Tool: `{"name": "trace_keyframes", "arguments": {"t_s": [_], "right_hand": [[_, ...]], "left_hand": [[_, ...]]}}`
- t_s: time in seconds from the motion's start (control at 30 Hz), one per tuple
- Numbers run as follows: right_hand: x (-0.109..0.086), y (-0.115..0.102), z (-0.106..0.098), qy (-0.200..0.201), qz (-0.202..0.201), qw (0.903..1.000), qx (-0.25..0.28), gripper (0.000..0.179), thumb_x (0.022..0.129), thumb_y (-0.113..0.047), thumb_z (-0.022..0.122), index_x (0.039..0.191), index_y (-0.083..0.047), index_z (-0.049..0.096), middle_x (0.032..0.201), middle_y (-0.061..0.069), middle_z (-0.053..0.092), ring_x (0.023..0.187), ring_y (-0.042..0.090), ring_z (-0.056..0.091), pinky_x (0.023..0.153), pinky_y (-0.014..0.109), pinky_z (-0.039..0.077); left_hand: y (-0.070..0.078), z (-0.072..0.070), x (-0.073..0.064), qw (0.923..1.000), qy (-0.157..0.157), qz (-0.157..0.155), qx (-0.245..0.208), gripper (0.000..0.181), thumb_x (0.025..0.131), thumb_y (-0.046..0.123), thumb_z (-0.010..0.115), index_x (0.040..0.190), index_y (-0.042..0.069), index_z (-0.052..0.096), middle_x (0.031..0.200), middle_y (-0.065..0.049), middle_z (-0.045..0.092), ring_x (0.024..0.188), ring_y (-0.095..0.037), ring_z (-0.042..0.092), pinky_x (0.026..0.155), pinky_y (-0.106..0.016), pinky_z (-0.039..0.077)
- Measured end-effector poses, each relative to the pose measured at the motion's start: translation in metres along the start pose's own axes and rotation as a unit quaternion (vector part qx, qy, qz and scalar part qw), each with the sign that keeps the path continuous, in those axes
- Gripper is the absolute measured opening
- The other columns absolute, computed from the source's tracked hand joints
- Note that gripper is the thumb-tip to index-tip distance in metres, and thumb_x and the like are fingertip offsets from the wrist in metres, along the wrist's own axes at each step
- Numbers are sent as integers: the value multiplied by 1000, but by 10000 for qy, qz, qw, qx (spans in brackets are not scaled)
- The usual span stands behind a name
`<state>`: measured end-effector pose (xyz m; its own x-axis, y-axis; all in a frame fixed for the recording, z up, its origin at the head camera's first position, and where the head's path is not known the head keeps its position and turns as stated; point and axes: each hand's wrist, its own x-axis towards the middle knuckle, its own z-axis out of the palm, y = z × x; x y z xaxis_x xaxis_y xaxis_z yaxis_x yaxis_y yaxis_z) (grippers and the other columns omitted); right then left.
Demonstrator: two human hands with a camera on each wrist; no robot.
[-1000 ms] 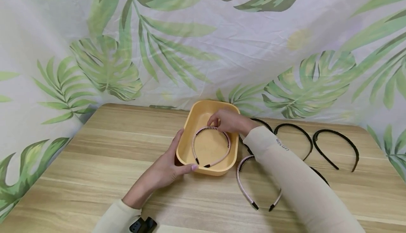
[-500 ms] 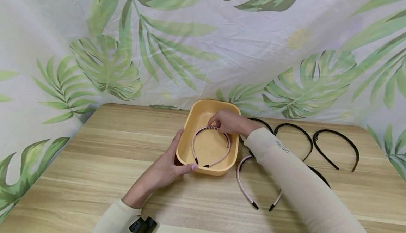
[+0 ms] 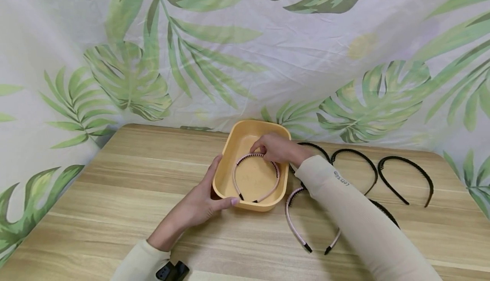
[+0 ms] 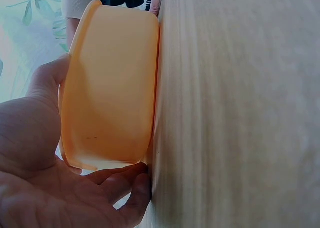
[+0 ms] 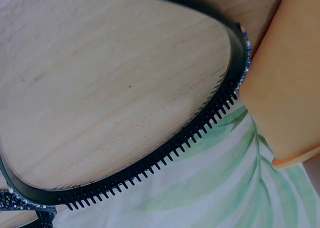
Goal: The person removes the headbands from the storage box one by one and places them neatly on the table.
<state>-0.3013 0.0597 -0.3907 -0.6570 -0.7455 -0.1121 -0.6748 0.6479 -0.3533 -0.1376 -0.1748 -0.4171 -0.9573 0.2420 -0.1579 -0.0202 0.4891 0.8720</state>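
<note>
In the head view my left hand (image 3: 197,202) steadies a yellow plastic bin (image 3: 218,187), its thumb over the near rim and its fingers along the left side. The left wrist view shows that hand (image 4: 30,153) cupped at the bin's wall (image 4: 112,77). My right hand (image 3: 274,147) reaches inside and pinches the top of a pink toothed headband (image 3: 235,177). The headband's two black tips point toward the bin's near wall. A second pink headband (image 3: 292,225) lies on the table beside the bin, partly under my right forearm.
Several black headbands lie right of the bin, among them one at far right (image 3: 406,162) and one beside it (image 3: 357,154); my right sleeve partly covers others. A black headband (image 5: 150,163) nearly touches the bin's side. A leaf-patterned cloth (image 3: 214,60) hangs behind the wooden table (image 3: 134,187).
The pink headband's tips have shifted slightly to the right inside the bin. Both hands have stayed nearly still.
</note>
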Motion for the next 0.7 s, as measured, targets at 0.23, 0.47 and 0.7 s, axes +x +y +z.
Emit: {"name": "trace_keyframes", "arguments": {"t_s": [0.23,0.47,0.7], "right_hand": [[-1,0,2,95,-62,9999,95,43,87,10,63,120,-12,80,85,5,71,77,14,58,73,26,48],[-2,1,2,155,-128,9996,193,40,90,9,64,120,-12,80,89,7,72,81,16,60,76,28,50],[-3,1,1,193,-141,9984,512,42,89,11,60,120,-10,80,90,8,70,83,17,58,76,26,48]], "left_hand": [[0,1,0,10000,33,-18,26,120,89,40,84,169,34,-5,172,-14,28,153,-30,38,125,-54,24],[0,1,0,10000,57,-37,57,120,89,39,84,169,34,-5,172,-15,27,153,-31,37,126,-54,23],[0,0,0,10000,46,-12,24,120,89,40,84,169,34,-5,172,-14,28,152,-31,39,125,-54,24]]}}
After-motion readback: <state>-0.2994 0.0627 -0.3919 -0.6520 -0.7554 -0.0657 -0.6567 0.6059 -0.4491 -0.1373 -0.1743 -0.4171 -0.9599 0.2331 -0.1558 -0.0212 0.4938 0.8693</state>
